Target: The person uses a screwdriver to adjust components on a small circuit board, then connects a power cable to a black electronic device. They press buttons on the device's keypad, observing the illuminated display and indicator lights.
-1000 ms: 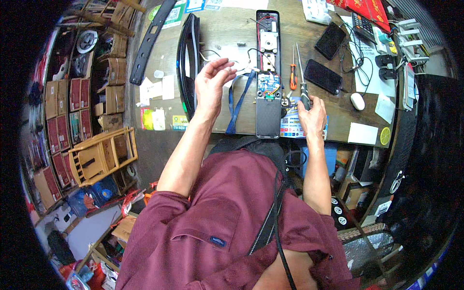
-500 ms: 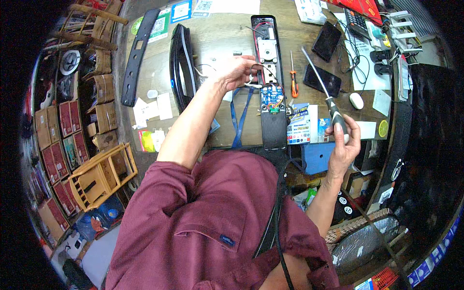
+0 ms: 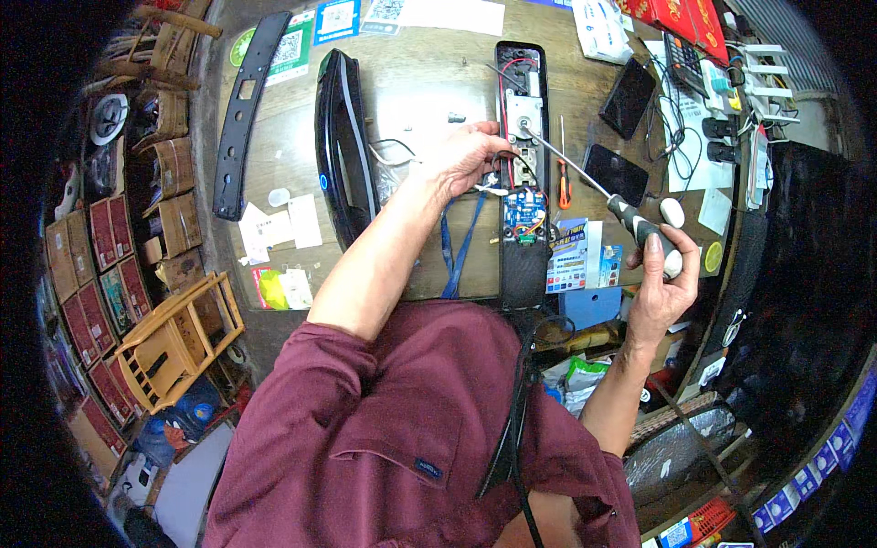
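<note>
A long, narrow, black electronic door lock body (image 3: 540, 91) lies opened on the table in front of me. It bares a silver metal plate, wires and a blue circuit board (image 3: 523, 210). My left hand (image 3: 470, 157) has its bent fingers on the lock's left edge, beside a black wire; the fingertips are partly hidden. In my right hand (image 3: 664, 279) is a screwdriver (image 3: 630, 215) with a grey and black handle, gripped at the handle end. Its long shaft slants to the far left, and the tip appears to meet the metal plate; contact is hard to judge.
An orange-handled screwdriver (image 3: 564, 187) lies right of the lock, near two black phones (image 3: 617, 173). A glossy black lock panel (image 3: 340, 155) and a flat black strip with holes (image 3: 239, 119) are on the left. A white router (image 3: 767, 78) and cables are far right.
My right hand has swung the screwdriver leftward, bringing its tip from beside the phones to the metal plate. My left hand stays at the lock's edge. The whole view has shifted slightly.
</note>
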`<state>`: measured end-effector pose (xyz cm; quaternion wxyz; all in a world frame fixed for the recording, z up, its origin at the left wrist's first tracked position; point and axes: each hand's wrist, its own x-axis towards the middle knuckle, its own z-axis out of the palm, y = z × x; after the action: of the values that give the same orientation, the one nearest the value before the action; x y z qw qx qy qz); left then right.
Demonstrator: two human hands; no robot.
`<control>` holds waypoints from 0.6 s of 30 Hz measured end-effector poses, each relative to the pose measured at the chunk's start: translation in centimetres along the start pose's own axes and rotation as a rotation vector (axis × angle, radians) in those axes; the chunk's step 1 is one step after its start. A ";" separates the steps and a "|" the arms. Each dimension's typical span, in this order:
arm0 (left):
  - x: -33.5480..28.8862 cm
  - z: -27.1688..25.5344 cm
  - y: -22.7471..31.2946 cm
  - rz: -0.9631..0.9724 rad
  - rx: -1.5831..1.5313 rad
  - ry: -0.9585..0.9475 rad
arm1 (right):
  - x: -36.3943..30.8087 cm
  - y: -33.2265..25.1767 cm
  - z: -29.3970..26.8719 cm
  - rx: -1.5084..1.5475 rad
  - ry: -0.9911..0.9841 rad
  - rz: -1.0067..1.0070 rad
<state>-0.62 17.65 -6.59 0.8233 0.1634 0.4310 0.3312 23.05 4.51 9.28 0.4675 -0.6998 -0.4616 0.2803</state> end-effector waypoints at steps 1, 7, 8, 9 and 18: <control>0.0 0.2 0.1 -0.004 -0.019 -0.016 | 0.4 -0.1 0.1 -0.014 0.001 -0.020; 0.1 1.3 0.2 0.029 -0.008 -0.050 | 3.1 -2.6 1.3 -0.278 -0.051 -0.199; 0.2 1.4 0.2 0.039 0.040 -0.039 | 3.5 -3.6 1.4 -0.325 -0.091 -0.146; 0.1 1.5 0.1 0.042 0.046 -0.033 | 3.9 -4.7 1.4 -0.382 -0.152 -0.126; 1.7 1.9 -1.7 0.179 0.085 0.044 | 8.9 -8.9 6.0 -0.454 -0.343 -0.546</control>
<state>2.35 17.66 -7.42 0.7732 0.2287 0.4463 0.3883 18.41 16.13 15.30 0.2740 -0.5800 -0.7525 0.1494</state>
